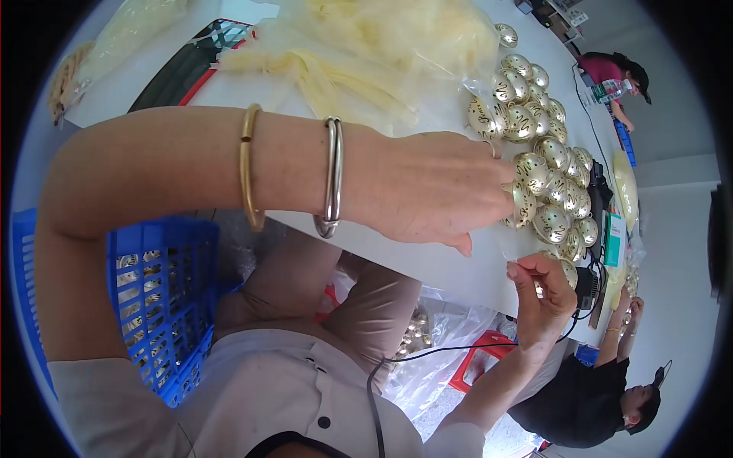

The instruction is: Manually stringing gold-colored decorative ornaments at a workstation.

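Gold baubles (pixel 551 223) with dark line patterns and dots lie clustered on the white table (pixel 477 271). My left hand (pixel 435 183), with bangles at the wrist, stretches across the table from the left. Its fingertips reach the near side of the cluster, touching or just in front of one bauble (pixel 522 204), and its thumb stands apart. Lower right, my right hand (pixel 544 294) is closed in a pinch, thumb against index finger, beside the nearest baubles. What the pinch holds, if anything, is too small to make out.
Clear bags with pale yellow material (pixel 397 46) cover the far table. A blue basket (pixel 164 298) holding baubles stands at left. Black cables (pixel 592 294) and a green-white box (pixel 613 238) lie past the cluster. Near a red stool (pixel 481 359), a person in black (pixel 584 401) works; another person (pixel 611 72) sits farther off.
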A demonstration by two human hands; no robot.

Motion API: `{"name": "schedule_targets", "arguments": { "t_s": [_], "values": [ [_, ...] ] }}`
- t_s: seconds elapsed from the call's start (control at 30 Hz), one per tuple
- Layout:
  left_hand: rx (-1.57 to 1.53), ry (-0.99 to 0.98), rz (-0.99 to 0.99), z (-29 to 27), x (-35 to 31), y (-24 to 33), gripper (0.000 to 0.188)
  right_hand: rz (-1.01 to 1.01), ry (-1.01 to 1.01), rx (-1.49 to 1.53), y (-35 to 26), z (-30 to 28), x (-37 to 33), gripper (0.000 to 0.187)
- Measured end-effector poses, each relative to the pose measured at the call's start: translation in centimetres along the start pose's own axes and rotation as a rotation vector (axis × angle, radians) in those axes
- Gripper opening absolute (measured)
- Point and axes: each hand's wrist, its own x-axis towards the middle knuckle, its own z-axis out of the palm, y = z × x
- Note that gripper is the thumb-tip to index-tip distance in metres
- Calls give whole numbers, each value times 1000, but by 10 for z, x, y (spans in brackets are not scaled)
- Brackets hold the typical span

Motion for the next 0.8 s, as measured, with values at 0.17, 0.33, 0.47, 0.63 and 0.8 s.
{"name": "schedule_targets", "arguments": {
  "t_s": [0.17,0.33,0.47,0.63,0.8],
  "values": [
    [-52,145,69,32,18,-3,22,52,-52,188,2,14,-8,7],
    [-268,83,-66,39,22,-3,16,67,12,374,2,27,-8,17],
    [-852,183,-429,30,16,-7,14,80,232,673,-8,53,-11,32],
    [-1005,-36,-639,16,16,4,17,43,324,645,-19,76,-11,40],
    [-1017,135,-607,31,9,3,18,103,404,722,-25,91,0,34]
  ]
}}
